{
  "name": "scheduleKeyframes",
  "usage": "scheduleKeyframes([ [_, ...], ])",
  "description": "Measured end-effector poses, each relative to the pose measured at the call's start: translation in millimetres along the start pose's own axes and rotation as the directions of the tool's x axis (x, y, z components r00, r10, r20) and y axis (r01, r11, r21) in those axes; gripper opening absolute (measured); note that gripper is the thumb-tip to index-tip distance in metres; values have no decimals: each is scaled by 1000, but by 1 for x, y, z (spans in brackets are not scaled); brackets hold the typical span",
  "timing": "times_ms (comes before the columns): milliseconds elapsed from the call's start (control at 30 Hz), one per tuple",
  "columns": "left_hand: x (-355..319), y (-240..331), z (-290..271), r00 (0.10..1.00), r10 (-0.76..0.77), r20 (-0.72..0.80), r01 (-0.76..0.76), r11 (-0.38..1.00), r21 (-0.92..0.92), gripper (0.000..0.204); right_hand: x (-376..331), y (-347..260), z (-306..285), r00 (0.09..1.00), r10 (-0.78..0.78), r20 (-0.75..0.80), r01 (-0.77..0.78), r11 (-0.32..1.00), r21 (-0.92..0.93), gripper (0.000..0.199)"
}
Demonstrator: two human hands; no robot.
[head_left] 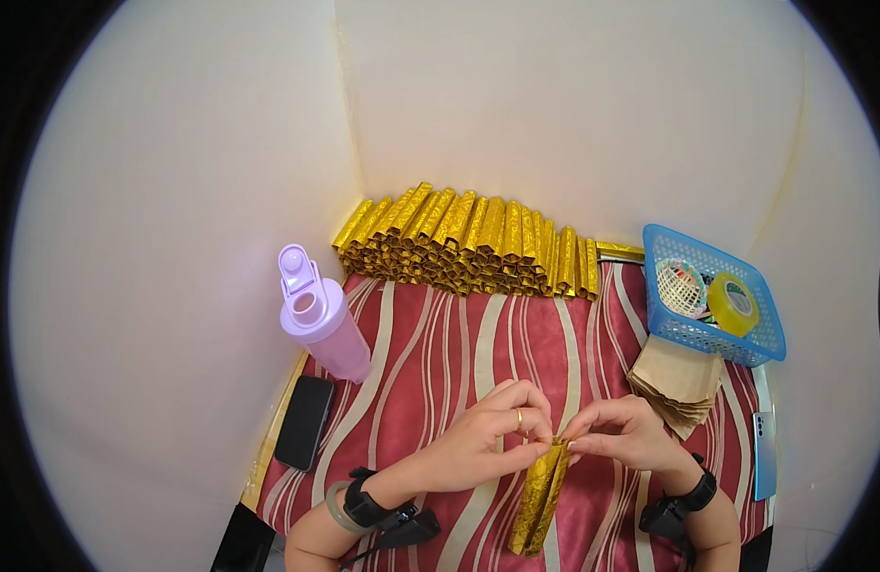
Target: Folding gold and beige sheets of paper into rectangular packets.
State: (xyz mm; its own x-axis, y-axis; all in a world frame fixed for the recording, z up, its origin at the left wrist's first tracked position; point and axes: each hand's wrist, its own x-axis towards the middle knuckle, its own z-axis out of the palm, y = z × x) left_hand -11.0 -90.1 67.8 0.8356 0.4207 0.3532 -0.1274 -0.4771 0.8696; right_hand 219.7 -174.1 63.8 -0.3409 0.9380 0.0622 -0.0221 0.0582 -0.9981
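Note:
Between my hands is a folded strip of shiny gold paper [537, 500], its far end pinched and its near end slanting down toward me over the striped cloth. My left hand [505, 429] grips the far left edge between thumb and fingers, a ring on one finger. Opposite it, my right hand [619, 431] pinches the far right edge with thumb and forefinger. An open seam or fold runs lengthwise along the strip. Beyond my hands, against the back wall, lies a tall stack of gold paper tubes [469, 238] with their hollow ends facing me.
A lilac bottle [327, 329] with its lid spout up stands left, a black phone [305, 423] nearer me. At right, a blue basket [712, 250] holds yellow tape [733, 303] and a woven ball-like thing; brown paper sheets [676, 381] and another phone [764, 456] lie nearby. Pale walls enclose the red striped cloth [430, 334].

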Motion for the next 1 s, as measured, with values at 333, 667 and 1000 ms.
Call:
scheduleKeyframes([
  [333, 0, 3, 1, 1000, 0, -12, 0, 997, 73, 4, 0, -1, 0, 1000, -13, 5, 13, 998, -55, 16],
  [667, 0, 3, 2, 997, 59, -57, -47, 981, 190, 6, 1, -2, 1, 1000, -13, -12, 12, 996, -91, 15],
  [1000, 1, 2, 3, 998, 52, -45, -43, 982, 184, 8, 0, -6, 2, 1000, 15, -11, -16, 991, -131, 15],
])
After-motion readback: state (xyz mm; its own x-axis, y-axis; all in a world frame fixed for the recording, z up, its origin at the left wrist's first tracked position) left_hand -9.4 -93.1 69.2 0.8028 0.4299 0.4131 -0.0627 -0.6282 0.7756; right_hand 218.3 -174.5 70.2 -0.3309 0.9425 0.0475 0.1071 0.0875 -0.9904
